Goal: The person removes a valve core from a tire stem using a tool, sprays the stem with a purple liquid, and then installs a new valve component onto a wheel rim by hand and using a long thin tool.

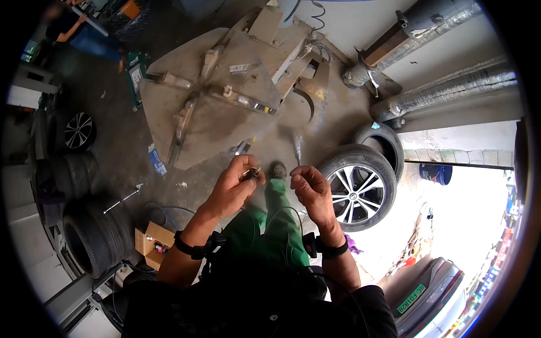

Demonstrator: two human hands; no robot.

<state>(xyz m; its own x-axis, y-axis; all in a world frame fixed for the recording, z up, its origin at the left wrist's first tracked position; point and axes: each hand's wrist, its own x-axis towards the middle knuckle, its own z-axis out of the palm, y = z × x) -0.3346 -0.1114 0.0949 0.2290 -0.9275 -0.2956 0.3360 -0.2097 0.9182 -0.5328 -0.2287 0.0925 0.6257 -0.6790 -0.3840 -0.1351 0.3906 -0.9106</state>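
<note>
Dropping that tiny piece looks like the main risk to me. The left hand (234, 185) has it pinched in the fingertips, and the small thing (256, 171) is mostly hidden, so I can't say what it is. The right hand (314, 192) is curled in, well apart from the left, and I can't tell whether its fingertips are gripping anything; a blurry pale tool (297, 146) shows just past them. One slip of the thumb and the bit could land by the shoe (278, 170) or roll under the metal turntable (156, 112), where grubby floor would hide it. Also watch the thin cable (300, 218) looping between the wrists, it could snag if the arms spread quickly. For room, the gap between the hands is free, but the right side is tight: the wheel (354, 196) sits right beside that hand, a loose tyre (390, 141) behind it. Left has more floor, until the cardboard box (142, 241) and the stacked tyres (84, 236).
</note>
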